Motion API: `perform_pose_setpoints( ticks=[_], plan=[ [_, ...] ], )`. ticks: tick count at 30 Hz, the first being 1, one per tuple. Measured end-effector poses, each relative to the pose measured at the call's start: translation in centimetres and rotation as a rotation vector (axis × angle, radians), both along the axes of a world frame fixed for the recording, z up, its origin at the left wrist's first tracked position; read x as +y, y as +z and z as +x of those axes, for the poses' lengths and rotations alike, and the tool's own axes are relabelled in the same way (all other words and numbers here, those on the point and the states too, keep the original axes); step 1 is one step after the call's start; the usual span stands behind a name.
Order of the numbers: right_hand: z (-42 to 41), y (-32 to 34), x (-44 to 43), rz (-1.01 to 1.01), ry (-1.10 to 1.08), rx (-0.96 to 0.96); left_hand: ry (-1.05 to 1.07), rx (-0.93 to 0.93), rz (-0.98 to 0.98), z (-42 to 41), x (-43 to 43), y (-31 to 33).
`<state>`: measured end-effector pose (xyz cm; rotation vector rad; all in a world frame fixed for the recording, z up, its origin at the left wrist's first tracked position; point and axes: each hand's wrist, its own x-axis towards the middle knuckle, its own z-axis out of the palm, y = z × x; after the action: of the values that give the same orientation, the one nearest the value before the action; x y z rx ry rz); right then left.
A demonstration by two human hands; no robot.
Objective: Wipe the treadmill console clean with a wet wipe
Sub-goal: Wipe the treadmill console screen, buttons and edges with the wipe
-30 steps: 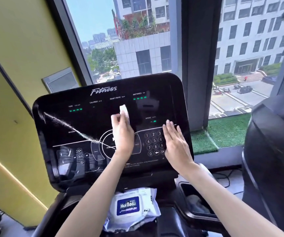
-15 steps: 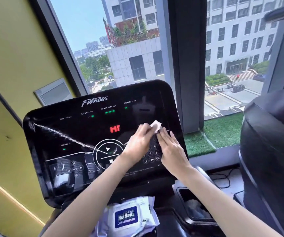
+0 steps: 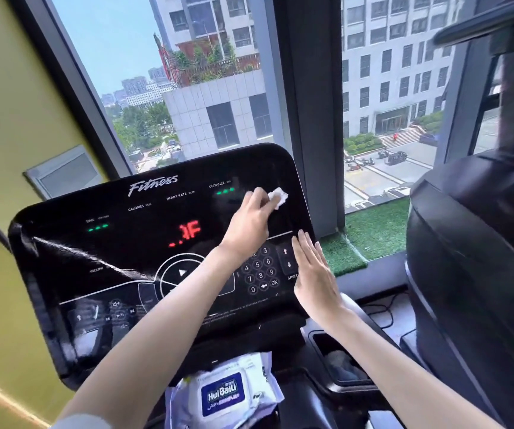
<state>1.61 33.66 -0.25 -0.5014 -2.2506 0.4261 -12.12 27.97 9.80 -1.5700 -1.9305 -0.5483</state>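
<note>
The black glossy treadmill console (image 3: pixel 119 249) fills the middle of the view, with green and red lit readouts and a number keypad. My left hand (image 3: pixel 249 224) reaches across to the console's upper right area and pinches a small white wet wipe (image 3: pixel 278 197) against the panel. My right hand (image 3: pixel 313 274) lies flat with fingers together on the console's right edge beside the speed arrows, holding nothing. A shiny streak runs across the console's left half.
A white and blue wet wipe pack (image 3: pixel 223 394) lies on the ledge under the console. A black tray pocket (image 3: pixel 339 360) sits at lower right. Another black machine (image 3: pixel 478 258) stands close on the right. A window pillar (image 3: pixel 311 113) rises behind the console.
My left hand has carried the wipe from the console's middle, past the keypad, up to the upper right corner. My right hand has slid to the console's right edge. The red readout lit up.
</note>
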Motion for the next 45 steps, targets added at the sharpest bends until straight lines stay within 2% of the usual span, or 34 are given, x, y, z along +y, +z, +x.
perform_pose_setpoints(
  ticks=[12, 14, 16, 19, 24, 28, 30, 33, 35, 37, 42, 45],
  plan=[
    [0.3, -0.2, -2.7, -0.069, -0.119, 0.047, -0.157, 0.001, -0.299, 0.9, -2.9, -3.0],
    [0.8, 0.1, -3.5, -0.102, -0.167, 0.081, -0.204, -0.094, -0.413, 1.4, -4.0, -3.2],
    [1.1, 0.3, -4.4, -0.110, -0.215, 0.108, -0.193, -0.328, -0.485, 1.5, -5.7, -2.4],
    [0.6, 0.9, -6.1, -0.093, -0.208, 0.125, -0.126, -0.618, -0.280, -0.1, -8.9, -0.3],
    [-3.2, 1.9, -11.7, 0.060, 0.002, 0.077, -0.076, -1.150, 0.048, -2.1, -16.3, 1.1],
    [-6.4, 1.1, -16.6, 0.215, 0.204, 0.003, 0.073, -1.373, 0.347, -3.7, -23.1, -1.5],
    [-7.3, 0.1, -18.6, 0.282, 0.264, -0.047, 0.265, -1.298, 0.537, -4.8, -26.6, -3.3],
    [-7.8, -1.4, -20.8, 0.341, 0.312, -0.153, 0.649, -0.957, 0.816, -5.6, -31.0, -4.2],
    [-7.9, -2.1, -21.8, 0.358, 0.311, -0.220, 0.837, -0.760, 0.913, -5.7, -32.7, -3.9],
    [-7.8, -2.7, -22.4, 0.351, 0.313, -0.258, 0.834, -0.653, 0.852, -5.5, -32.8, -3.9],
    [-7.3, -3.7, -22.0, 0.333, 0.316, -0.287, 0.734, -0.483, 0.472, -4.7, -29.5, -7.9],
    [-7.0, -4.0, -21.1, 0.330, 0.327, -0.300, 0.661, -0.322, 0.362, -5.2, -30.1, -9.4]
  ],
)
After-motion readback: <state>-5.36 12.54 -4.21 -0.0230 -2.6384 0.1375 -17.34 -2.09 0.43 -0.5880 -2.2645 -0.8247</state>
